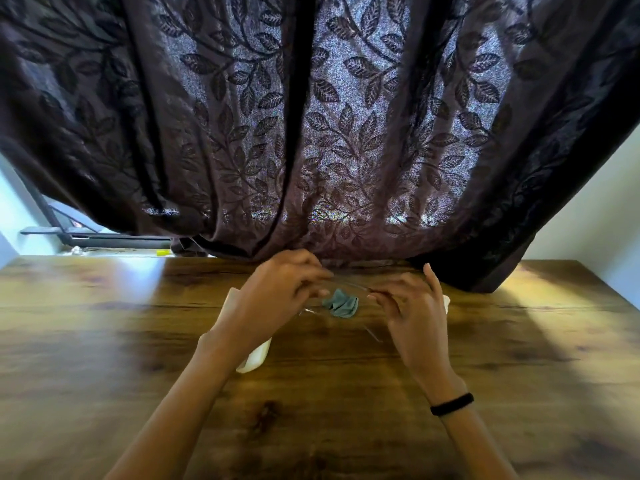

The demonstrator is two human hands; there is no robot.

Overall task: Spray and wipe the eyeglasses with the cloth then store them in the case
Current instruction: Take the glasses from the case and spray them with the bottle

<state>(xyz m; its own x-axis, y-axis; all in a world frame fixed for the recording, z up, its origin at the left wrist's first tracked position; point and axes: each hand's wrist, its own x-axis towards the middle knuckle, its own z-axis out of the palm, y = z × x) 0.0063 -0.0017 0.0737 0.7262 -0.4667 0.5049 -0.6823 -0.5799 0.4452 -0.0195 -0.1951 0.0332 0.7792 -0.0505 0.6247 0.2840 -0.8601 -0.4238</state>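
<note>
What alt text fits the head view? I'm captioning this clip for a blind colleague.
Two bare hands, left hand and right hand, hold thin clear eyeglasses above a wooden table, over a crumpled grey-green cloth. A white object lies partly under the left forearm; a dark leaf-patterned curtain hangs behind.

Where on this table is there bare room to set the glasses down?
The wooden table is bare left of the left hand, right of the right hand, and near the front edge between the forearms. It is crowded at the middle: cloth, white case and glasses.
</note>
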